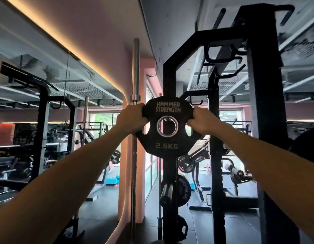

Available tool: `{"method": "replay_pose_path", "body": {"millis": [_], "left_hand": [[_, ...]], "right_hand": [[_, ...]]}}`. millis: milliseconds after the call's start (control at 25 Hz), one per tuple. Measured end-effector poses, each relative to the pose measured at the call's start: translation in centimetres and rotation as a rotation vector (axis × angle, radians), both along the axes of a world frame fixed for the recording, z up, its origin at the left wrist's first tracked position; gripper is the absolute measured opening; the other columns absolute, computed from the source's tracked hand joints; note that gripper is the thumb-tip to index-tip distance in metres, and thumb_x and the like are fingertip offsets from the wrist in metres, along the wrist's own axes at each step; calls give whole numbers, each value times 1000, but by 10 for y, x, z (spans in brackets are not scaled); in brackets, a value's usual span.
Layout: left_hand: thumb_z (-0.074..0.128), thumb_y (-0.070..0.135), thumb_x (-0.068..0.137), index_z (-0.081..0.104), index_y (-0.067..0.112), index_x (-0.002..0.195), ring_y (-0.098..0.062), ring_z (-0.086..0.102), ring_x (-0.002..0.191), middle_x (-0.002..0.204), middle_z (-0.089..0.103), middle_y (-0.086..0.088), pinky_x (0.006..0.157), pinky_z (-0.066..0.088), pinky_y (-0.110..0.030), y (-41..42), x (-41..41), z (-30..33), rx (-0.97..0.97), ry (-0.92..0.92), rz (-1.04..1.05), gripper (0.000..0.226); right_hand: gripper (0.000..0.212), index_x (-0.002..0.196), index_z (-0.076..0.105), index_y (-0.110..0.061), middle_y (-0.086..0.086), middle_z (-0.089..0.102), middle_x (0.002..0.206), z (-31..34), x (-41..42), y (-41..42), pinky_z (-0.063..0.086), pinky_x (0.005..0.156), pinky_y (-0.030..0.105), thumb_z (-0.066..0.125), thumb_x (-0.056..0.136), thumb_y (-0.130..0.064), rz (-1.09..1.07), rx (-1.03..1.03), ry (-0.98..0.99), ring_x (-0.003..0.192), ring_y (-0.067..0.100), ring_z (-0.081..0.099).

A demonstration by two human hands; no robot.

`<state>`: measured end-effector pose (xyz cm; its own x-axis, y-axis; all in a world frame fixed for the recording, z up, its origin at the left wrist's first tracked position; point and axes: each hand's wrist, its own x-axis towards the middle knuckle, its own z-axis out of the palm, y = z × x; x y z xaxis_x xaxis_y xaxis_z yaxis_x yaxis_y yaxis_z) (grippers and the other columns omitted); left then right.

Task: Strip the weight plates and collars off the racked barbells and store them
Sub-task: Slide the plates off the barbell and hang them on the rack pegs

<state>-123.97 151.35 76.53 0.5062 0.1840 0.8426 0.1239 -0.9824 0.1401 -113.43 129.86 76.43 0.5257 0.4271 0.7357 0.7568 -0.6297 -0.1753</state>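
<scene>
I hold a small black 2.5 kg weight plate (167,126), marked Hammer Strength, upright at arm's length in front of a black rack upright (168,81). My left hand (130,120) grips its left edge through a grip slot. My right hand (202,120) grips its right edge the same way. The plate's steel-ringed centre hole faces me. Below it on the same upright, a black storage peg (165,192) carries a larger Rogue plate (185,191).
A bare barbell (135,106) stands upright just left of the plate, beside a pink pillar (125,173). A thick black rack post (265,111) rises at right. A loaded bar end (238,173) pokes in at right. Mirrors, racks and benches fill the left.
</scene>
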Motion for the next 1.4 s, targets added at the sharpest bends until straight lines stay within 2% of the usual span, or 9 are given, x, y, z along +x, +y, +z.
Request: {"method": "replay_pose_path", "body": {"millis": [120,400,520,720,840,920,1040,1160,1400], "left_hand": [[64,21,80,59,14,118,-34,63,97,102,68,-12,71,40,-31,18,33,18,23,-15,-20,39],[66,26,80,62,18,110,-28,62,92,96,65,-6,70,42,-30,53,106,55,19,-54,-46,32],[66,27,80,62,17,111,-30,63,96,99,67,-7,72,43,-31,66,130,64,19,-62,-43,33],[64,25,84,61,15,114,-26,62,92,97,66,-6,70,38,-31,86,168,70,21,-52,-25,32],[61,27,87,58,15,118,-30,63,99,104,67,-8,71,38,-31,97,200,69,29,-19,-27,33],[57,31,91,53,14,122,-32,62,98,105,65,-11,72,40,-33,104,224,70,41,17,-7,36],[49,29,98,38,10,115,-27,58,68,85,59,-9,59,39,-31,110,254,65,51,36,23,28],[45,23,100,24,12,109,-18,51,41,64,50,-2,41,33,-26,117,278,58,14,68,-68,25],[47,28,100,20,16,112,-19,53,30,70,58,-7,32,38,-22,135,320,56,-57,153,-102,32]], "right_hand": [[19,68,46,-8,8,54,67,20,25,16,41,54,27,56,83,-11,-11,4,11,71,32,61],[26,59,47,-12,9,56,59,54,85,46,32,41,20,54,84,-7,-60,18,35,52,22,58],[24,61,48,-10,14,59,65,66,107,60,33,41,20,54,84,-8,-60,26,37,55,24,60],[11,82,57,0,20,64,85,74,152,85,41,55,28,56,84,-11,-67,41,37,81,36,65],[25,108,52,1,21,60,104,71,179,97,42,68,32,56,87,-13,-101,62,46,96,36,60],[34,118,44,1,23,57,108,68,200,105,40,67,32,53,90,-15,-112,61,78,97,37,57],[38,125,31,3,21,53,93,65,227,115,37,50,28,47,96,-17,-117,35,136,74,34,56],[43,129,23,2,25,55,95,65,251,125,42,45,28,44,97,-19,-135,21,163,54,27,56],[54,139,8,-8,26,60,101,66,287,142,60,57,45,39,99,-25,-207,-15,201,49,32,64]]}}
